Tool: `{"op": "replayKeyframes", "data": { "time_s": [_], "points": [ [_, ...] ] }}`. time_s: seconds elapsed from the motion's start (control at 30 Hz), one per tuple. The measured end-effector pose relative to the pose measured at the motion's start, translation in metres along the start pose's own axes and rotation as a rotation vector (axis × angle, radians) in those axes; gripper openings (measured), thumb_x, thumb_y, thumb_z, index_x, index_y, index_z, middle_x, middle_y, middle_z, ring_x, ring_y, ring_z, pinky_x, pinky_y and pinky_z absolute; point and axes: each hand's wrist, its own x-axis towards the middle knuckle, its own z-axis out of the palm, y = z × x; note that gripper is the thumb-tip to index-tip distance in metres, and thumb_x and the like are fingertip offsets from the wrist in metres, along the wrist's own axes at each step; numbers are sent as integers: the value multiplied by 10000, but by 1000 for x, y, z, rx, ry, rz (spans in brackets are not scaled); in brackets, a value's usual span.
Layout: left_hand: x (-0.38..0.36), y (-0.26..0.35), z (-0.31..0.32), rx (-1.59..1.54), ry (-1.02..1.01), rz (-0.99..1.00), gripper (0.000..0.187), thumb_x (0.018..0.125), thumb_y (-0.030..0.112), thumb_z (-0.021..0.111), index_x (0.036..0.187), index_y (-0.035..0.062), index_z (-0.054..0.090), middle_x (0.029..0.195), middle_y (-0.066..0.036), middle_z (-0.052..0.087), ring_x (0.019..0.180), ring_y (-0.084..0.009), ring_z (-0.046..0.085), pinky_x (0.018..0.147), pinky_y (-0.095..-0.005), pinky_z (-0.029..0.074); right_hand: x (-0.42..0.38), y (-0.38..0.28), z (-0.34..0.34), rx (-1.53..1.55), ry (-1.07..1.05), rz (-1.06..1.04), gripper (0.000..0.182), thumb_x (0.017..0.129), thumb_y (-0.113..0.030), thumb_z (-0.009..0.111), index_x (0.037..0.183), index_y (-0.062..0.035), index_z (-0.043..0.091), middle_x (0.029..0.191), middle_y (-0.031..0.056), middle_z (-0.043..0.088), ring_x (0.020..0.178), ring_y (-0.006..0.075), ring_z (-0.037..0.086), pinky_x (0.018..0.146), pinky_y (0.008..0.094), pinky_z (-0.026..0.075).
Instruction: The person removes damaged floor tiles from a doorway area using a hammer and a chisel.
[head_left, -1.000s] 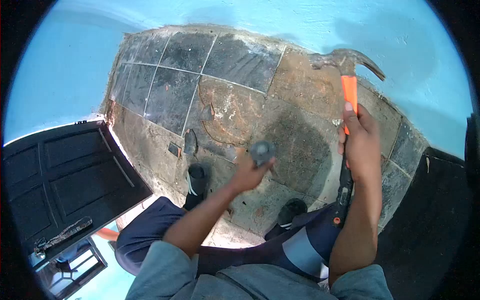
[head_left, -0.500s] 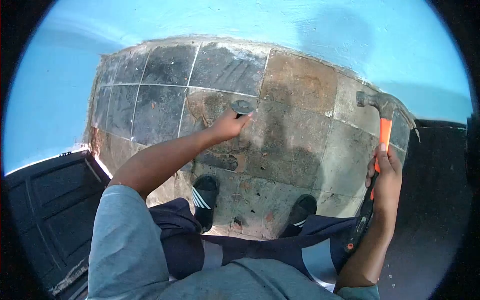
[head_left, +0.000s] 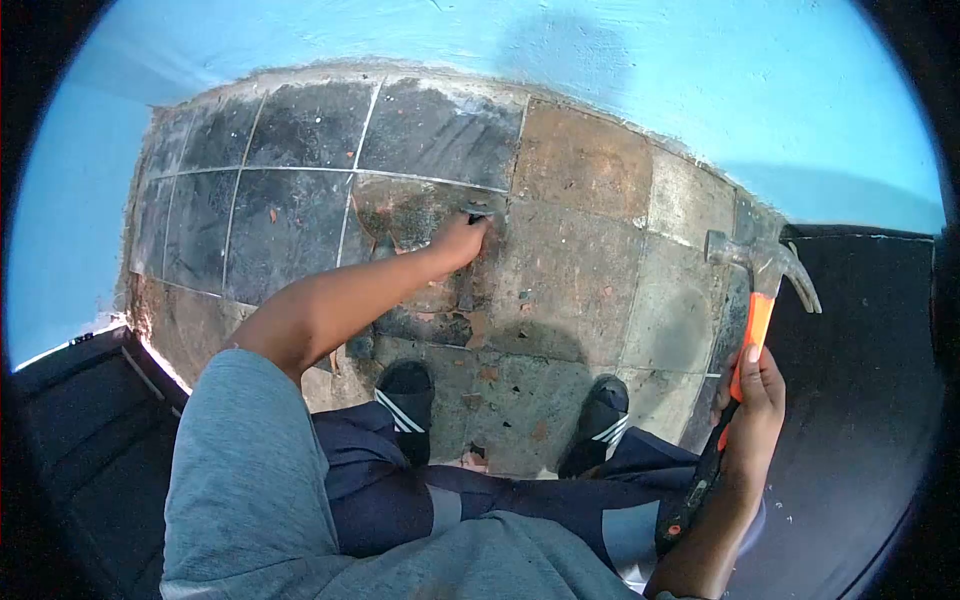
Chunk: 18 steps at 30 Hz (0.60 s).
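- Down at floor level, the head view looks over the person's own arms and legs toward a patch of old tiled floor (head_left: pixel 590 260) that meets a blue wall (head_left: pixel 640 60).
- The left hand (head_left: pixel 458 243) is stretched forward on a long bare arm, its fingers closed around a chisel (head_left: pixel 478 211); only the dark, flattened top of the tool shows above the fist.
- The chisel stands on the floor at the edge of a dark tile (head_left: pixel 285 215), where the surface changes from glossy black to rough brown.
- Broken tile pieces (head_left: pixel 440 325) lie just below the left hand, between it and the left shoe (head_left: pixel 405 390).
- The right hand (head_left: pixel 752 405) is wrapped tightly around the orange and black handle of a claw hammer (head_left: pixel 757 300), held up at the right side, well apart from the chisel.
- The hammer's steel head points left toward the floor, and its claw curves to the right over a dark panel (head_left: pixel 860 400).
- The right shoe (head_left: pixel 602 405) rests on the brown tiles, near the lower part of the hammer handle.
- A grey sleeve (head_left: pixel 235 470) covers the left upper arm, and dark trousers (head_left: pixel 480 500) fill the bottom of the view.
- A dark door (head_left: pixel 80 420) lies at the lower left edge.
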Motion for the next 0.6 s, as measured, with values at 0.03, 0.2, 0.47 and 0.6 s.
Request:
{"op": "replayKeyframes", "data": {
  "time_s": [0.03, 0.2, 0.47, 0.6],
  "points": [
    [6, -6, -2, 16, 3, 5, 467, 1021, 437, 559, 1196, 11, 642, 1091, -168, 696, 1036, -325, 640, 889, -426, 466, -4, 0, 3, -10, 2, 13, 322, 1087, -331, 474, 925, -65, 556, 574, -12, 460, 426, 76, 390, 402, 242, 336],
    [-10, 5, -15, -116, 1, 13, 481, 1016, 445, 568, 1176, -3, 639, 1028, -174, 696, 983, -323, 651, 858, -428, 473, -24, 9, 12, -55, -8, 75, 339, 1085, -363, 477, 944, -65, 558, 581, -14, 471, 436, 73, 402, 406, 234, 344],
    [6, 11, -3, -38, -37, 63, 451, 1003, 426, 583, 966, -15, 666, 803, -125, 712, 778, -264, 701, 697, -436, 510, -52, 34, 19, -147, 24, 164, 333, 1089, -346, 477, 938, -60, 552, 579, -7, 474, 430, 80, 410, 393, 239, 342],
    [20, -1, 4, 14, -33, 107, 438, 1024, 425, 571, 987, -3, 653, 769, -79, 699, 709, -220, 690, 668, -399, 523, -58, 48, 17, -102, 54, 178, 347, 1082, -361, 496, 943, -49, 557, 575, 1, 477, 439, 84, 421, 392, 243, 341]
  ]
}}
